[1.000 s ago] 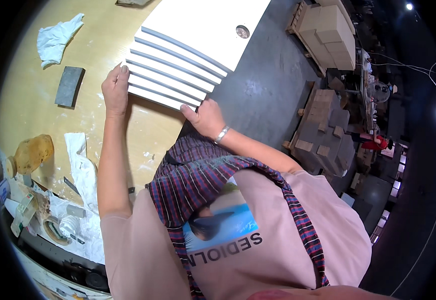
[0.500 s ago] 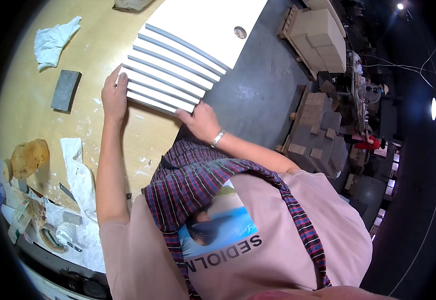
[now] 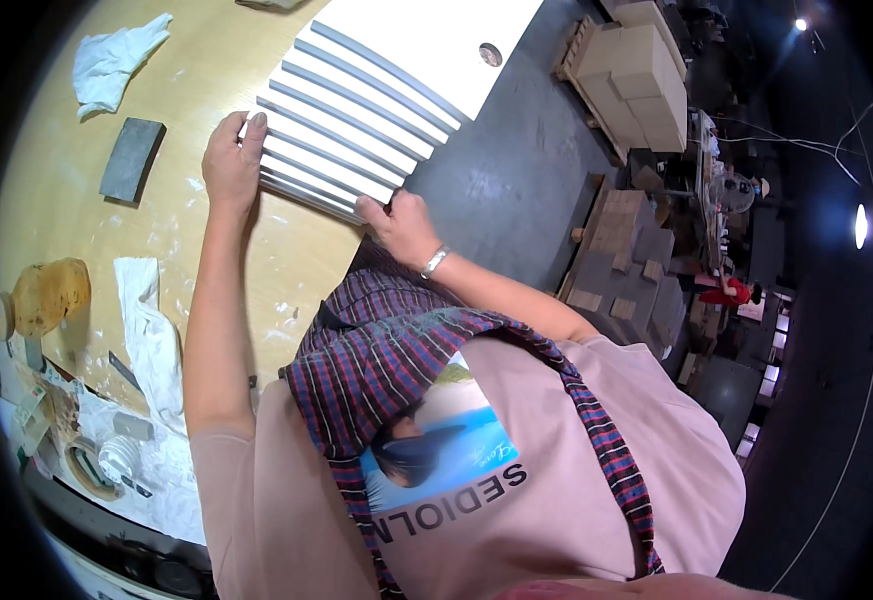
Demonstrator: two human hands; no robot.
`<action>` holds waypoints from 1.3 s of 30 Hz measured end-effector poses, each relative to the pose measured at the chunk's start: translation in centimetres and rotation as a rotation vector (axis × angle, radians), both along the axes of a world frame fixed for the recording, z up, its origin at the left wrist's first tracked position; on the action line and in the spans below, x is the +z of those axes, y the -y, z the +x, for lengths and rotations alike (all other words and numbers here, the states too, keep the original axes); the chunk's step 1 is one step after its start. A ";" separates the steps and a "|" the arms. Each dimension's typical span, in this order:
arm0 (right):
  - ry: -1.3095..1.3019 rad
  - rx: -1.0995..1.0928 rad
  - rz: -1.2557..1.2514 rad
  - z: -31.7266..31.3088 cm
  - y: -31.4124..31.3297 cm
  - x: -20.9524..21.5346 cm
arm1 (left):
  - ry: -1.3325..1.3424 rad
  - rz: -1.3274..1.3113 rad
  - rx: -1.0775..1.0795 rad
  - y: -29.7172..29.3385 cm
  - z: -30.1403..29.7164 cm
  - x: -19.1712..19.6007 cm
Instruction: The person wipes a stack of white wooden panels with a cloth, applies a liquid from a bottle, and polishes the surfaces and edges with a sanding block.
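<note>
A white slatted panel [image 3: 357,110] with grey grooves and a round hole lies on the wooden workbench [image 3: 197,60], its far end overhanging the edge. My left hand [image 3: 232,160] grips the panel's near left corner, fingers curled over the edge. My right hand [image 3: 397,222], with a bracelet on the wrist, holds the near right corner of the same panel. Both forearms reach up from my pink shirt and plaid apron at the bottom.
A grey sanding block [image 3: 132,160] and a white rag [image 3: 117,60] lie left of the panel. A brown jar [image 3: 47,295], another rag [image 3: 152,340], tape roll [image 3: 87,465] and clutter sit at lower left. Stacked wooden boxes [image 3: 637,70] stand on the dark floor at right.
The panel and both hands have shifted slightly toward me and to the left; the grip on the two near corners is unchanged.
</note>
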State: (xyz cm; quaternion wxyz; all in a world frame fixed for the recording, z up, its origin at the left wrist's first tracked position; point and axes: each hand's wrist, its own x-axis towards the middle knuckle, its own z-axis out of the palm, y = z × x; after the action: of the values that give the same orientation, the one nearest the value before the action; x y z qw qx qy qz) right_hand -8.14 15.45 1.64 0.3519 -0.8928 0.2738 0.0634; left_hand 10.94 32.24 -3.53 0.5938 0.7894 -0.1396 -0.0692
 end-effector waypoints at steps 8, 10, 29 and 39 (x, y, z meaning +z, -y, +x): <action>0.117 0.113 -0.034 0.6 -0.2 -1.1 | 0.170 0.107 -0.055 -0.8 0.5 -0.2; 0.143 0.120 -0.015 0.6 -0.3 -1.2 | 0.180 0.138 -0.039 -0.8 0.4 -0.4; 0.033 0.091 0.071 1.6 -0.1 0.2 | 0.308 0.332 0.005 0.2 1.0 -0.5; -0.070 -0.112 0.296 1.5 0.6 -0.7 | 0.276 0.486 0.090 1.4 1.2 -0.5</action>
State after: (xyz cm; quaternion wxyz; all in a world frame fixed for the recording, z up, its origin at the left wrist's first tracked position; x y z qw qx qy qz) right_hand -6.64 14.82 0.95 0.4727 -0.8119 0.3228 0.1144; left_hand 12.12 30.80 -4.06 0.3648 0.9160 -0.1635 0.0339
